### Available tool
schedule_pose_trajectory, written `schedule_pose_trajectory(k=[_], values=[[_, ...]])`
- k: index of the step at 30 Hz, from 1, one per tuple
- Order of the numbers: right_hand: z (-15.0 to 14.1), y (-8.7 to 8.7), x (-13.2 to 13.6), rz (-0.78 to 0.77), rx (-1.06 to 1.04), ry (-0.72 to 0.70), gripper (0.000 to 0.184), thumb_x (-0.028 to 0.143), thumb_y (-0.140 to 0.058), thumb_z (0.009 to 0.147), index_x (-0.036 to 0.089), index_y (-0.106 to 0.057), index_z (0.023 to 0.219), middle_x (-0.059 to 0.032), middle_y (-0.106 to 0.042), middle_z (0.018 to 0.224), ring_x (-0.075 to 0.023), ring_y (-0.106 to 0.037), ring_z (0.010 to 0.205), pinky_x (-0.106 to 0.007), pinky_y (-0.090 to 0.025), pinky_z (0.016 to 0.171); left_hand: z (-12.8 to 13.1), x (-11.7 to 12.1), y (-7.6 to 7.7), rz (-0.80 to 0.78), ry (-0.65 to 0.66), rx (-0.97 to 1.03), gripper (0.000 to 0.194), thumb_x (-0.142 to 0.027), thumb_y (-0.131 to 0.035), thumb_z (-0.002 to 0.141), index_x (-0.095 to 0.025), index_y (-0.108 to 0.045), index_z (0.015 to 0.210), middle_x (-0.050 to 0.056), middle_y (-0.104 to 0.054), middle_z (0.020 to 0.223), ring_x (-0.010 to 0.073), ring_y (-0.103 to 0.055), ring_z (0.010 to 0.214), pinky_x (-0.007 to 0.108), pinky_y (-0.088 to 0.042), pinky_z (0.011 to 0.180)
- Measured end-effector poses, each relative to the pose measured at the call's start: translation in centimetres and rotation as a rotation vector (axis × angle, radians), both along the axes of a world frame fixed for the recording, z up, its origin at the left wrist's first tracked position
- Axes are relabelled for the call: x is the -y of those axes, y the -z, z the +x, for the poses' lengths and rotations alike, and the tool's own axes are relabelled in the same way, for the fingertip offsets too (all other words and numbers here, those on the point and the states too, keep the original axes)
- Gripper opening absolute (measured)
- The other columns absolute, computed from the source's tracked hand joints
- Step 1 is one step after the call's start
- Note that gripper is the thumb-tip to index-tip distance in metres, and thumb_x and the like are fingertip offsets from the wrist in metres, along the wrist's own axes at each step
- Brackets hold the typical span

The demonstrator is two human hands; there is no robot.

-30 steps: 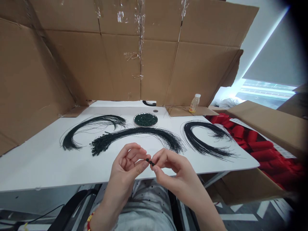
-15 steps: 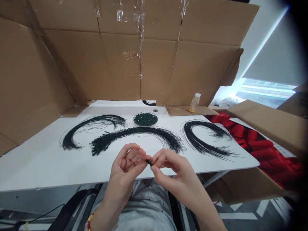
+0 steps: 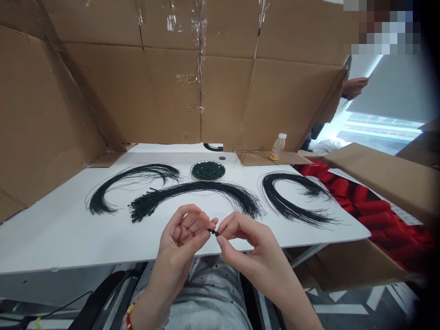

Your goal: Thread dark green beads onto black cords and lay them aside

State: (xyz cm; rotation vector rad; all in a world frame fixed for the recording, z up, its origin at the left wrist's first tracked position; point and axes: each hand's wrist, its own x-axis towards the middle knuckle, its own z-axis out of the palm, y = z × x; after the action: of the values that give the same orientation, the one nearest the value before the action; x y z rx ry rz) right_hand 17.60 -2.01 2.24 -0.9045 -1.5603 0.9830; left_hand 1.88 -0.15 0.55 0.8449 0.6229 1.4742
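Between my fingertips, above the table's front edge, is a short row of small dark green beads [image 3: 213, 232]. My left hand [image 3: 185, 238] pinches its left end with thumb and forefinger, the other fingers curled. The right end is pinched by my right hand [image 3: 244, 240]. Whether a wire runs through the beads cannot be made out. Just beyond my hands lies a curved bundle of dark wires [image 3: 202, 187] with a cluster of beads [image 3: 142, 206] at its left end. A round dish of loose dark green beads [image 3: 208, 171] stands behind it.
More dark wire bundles lie at left [image 3: 99, 197] and right [image 3: 275, 197] on the white table [image 3: 68, 238]. A small bottle [image 3: 278, 146] stands by the cardboard wall [image 3: 165, 91]. At right is a carton of red rolls [image 3: 374, 208]. Another person's hand [image 3: 355, 87] shows behind the cardboard.
My fingertips have shifted slightly around the beads, and less of the row shows than a second ago. Another person has come into view at the upper right.
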Motion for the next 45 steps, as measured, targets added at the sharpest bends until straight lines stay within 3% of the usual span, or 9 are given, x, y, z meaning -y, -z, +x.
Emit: schedule_pose_trajectory(k=[12,20,31,39,45], values=[[0.1,0.23,0.48,0.124,0.133,0.068,0.021,0.008,-0.061,0.089,0.022,-0.051,0.078,0.0015,-0.062,0.083,-0.0148,-0.061,0.08,-0.026,-0.048,0.075,-0.01,-0.2,0.05,-0.009,-0.008,-0.047,0.035,-0.015,-0.093,0.067,-0.023,-0.073,0.094,-0.003,-0.072,0.082,0.0171,-0.075,0.081,0.039,-0.059,0.098],[0.21,-0.06,0.84,0.159,0.207,0.053,0.021,0.007,-0.059,0.093,0.023,-0.053,0.08,0.0009,-0.063,0.089,-0.0153,-0.063,0.088,-0.025,-0.048,0.081,-0.05,-0.27,0.28,-0.021,-0.013,-0.051,0.034,-0.012,-0.092,0.069,-0.022,-0.073,0.095,-0.003,-0.071,0.084,0.0149,-0.076,0.082,0.024,-0.059,0.084],[0.32,-0.04,1.02,0.174,0.235,0.06,0.02,0.009,-0.058,0.093,0.023,-0.054,0.08,-0.0024,-0.064,0.092,-0.0178,-0.064,0.089,-0.026,-0.051,0.076,-0.27,-0.21,0.07,-0.051,-0.028,-0.12,0.037,-0.016,-0.094,0.067,-0.022,-0.072,0.096,-0.001,-0.073,0.085,0.0212,-0.078,0.089,0.028,-0.058,0.084],[0.27,-0.1,0.8,0.135,0.211,0.077,0.022,0.007,-0.058,0.092,0.022,-0.05,0.079,0.0011,-0.062,0.086,-0.0142,-0.061,0.081,-0.025,-0.047,0.075,-0.43,-0.3,0.28,-0.036,-0.016,-0.091,0.035,-0.013,-0.092,0.068,-0.022,-0.073,0.096,-0.002,-0.073,0.084,0.0169,-0.076,0.083,0.027,-0.058,0.084],[0.21,0.04,0.71,0.109,0.181,0.062,0.02,0.007,-0.057,0.092,0.022,-0.051,0.079,0.0011,-0.062,0.086,-0.0142,-0.06,0.08,-0.026,-0.048,0.075,-0.41,-0.23,0.35,-0.048,-0.011,-0.083,0.037,-0.013,-0.093,0.067,-0.022,-0.072,0.096,-0.001,-0.074,0.085,0.021,-0.078,0.087,0.029,-0.059,0.085]])
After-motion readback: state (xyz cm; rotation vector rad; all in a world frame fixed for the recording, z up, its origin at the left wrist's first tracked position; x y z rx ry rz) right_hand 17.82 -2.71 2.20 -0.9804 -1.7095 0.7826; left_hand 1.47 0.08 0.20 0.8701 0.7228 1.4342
